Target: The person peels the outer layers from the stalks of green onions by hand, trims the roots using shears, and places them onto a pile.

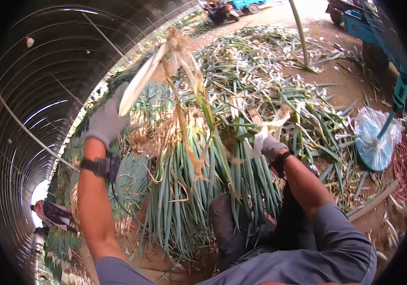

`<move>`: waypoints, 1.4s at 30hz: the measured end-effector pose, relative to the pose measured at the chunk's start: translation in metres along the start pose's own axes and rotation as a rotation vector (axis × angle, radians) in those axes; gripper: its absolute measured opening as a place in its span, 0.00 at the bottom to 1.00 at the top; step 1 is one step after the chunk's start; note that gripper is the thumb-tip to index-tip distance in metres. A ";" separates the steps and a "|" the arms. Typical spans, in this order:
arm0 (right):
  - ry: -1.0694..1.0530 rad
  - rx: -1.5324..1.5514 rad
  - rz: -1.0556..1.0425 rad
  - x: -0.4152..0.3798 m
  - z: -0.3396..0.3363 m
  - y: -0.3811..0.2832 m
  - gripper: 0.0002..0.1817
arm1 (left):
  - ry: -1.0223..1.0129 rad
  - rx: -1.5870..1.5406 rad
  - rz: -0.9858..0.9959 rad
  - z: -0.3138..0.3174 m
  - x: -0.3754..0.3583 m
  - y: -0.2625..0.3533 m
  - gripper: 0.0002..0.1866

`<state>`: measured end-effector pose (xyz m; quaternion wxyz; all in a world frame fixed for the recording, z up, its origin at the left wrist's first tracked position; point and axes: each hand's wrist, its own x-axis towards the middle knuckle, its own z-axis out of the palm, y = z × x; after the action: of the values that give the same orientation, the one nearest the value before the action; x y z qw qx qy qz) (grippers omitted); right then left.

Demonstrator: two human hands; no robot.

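My left hand point(107, 118), in a grey glove, is raised and closed round a green onion. Its white stalk point(142, 80) slants up to a brown root end point(177, 40), from which yellowed, loose outer leaves point(182, 118) hang down. My right hand point(274, 146), gloved too, is lower, with its fingers closed on a pale peeled onion leaf point(259, 141); the fingertips are partly covered. Between my arms lies a thick bunch of green onions point(179, 185), roots facing away. More onions point(255, 185) lie below my right hand, against my legs.
A broad heap of stripped leaves point(270, 66) spreads ahead and right. A blue disc under clear plastic point(377, 142) stands at right, near a blue cart point(360, 26). More onion bundles point(132, 175) lie left, beneath the curved tunnel frame point(37, 71). Another person point(54, 213) is farther left.
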<state>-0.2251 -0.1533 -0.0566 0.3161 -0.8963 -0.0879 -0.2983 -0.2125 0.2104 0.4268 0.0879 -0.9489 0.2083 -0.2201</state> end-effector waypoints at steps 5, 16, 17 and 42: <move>-0.305 1.219 0.700 -0.003 -0.115 -0.107 0.28 | -0.271 -0.352 0.069 0.058 -0.034 0.023 0.40; 0.135 0.216 0.033 0.049 -0.191 -0.148 0.15 | -0.596 -0.535 0.417 0.091 -0.084 0.092 0.42; 0.123 0.004 0.046 0.043 -0.190 -0.133 0.14 | -0.556 -0.531 0.439 0.093 -0.090 0.099 0.43; -0.254 -0.421 0.551 -0.089 -0.252 -0.120 0.14 | 0.089 0.107 0.812 0.180 -0.120 0.234 0.38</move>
<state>-0.4592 -0.2126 0.1099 0.1797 -0.9617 0.1813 -0.0998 -0.3119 0.0657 0.1606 0.2079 -0.7732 0.5577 -0.2188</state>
